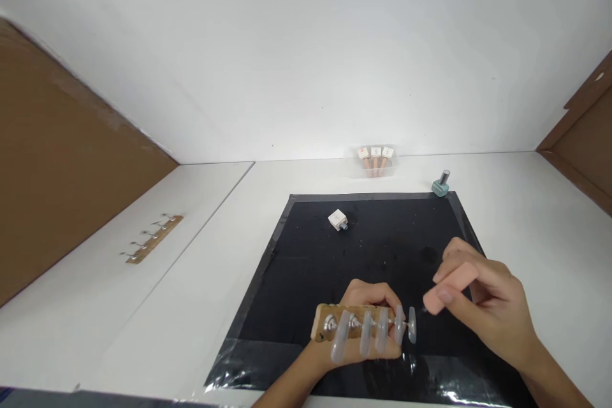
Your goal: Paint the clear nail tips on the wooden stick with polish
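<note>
My left hand [363, 293] is closed round a wooden strip [317, 324] and holds it above the black mat. Several long, translucent false nails [366, 333] stand on small silver holders along the strip. Off to its right, my right hand [497, 303] pinches a peach-coloured nail polish brush [452, 287] by its blocky handle. A small dark tip points down-left toward the rightmost false nail, with a gap between them. Lying on the mat beyond my hands is a small bottle [338, 220] with a white square label.
The black mat [306, 242] covers the middle of the white table. A teal bottle [440, 187] with a silver stem stands at its far right corner. Behind it sits a clear box [354, 169] holding peach items with white labels. Another strip of nail holders [155, 239] lies left.
</note>
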A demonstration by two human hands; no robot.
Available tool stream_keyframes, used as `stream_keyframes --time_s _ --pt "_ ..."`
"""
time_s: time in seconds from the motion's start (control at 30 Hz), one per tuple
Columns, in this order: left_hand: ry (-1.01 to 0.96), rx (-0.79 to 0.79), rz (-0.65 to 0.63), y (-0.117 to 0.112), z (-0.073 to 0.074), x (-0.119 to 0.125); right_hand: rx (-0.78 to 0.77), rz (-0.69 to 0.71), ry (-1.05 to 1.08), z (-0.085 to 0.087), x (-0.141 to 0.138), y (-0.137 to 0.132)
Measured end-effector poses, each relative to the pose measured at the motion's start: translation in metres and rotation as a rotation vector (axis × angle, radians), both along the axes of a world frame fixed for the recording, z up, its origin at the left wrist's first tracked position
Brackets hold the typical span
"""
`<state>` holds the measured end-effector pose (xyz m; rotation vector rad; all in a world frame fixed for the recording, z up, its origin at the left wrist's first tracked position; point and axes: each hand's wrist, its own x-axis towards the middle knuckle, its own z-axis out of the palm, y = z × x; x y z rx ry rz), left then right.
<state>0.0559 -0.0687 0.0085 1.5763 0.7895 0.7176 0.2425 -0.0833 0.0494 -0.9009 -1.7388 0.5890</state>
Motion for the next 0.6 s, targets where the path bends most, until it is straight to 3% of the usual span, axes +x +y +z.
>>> stream_keyframes --time_s 0.13,0.33,0.5,0.6 --pt "0.043 0.053 0.026 0.0004 0.0041 0.0001 -0.033 0.146 -0.060 0.0005 -0.0052 -0.0013" --pt "0.041 -0.017 -0.018 0.0000 -0.0008 0.0000 0.091 -0.101 -0.098 0.0001 -0.0040 0.0011" --pt "0.047 0.007 0.006 0.0014 0.0022 0.0000 0.015 0.110 -0.058 0.0030 -0.0041 0.0007" --pt "0.045 0.000 0.006 0.0014 0.0006 -0.0002 0.015 0.032 -0.111 0.0019 -0.0044 0.0006"
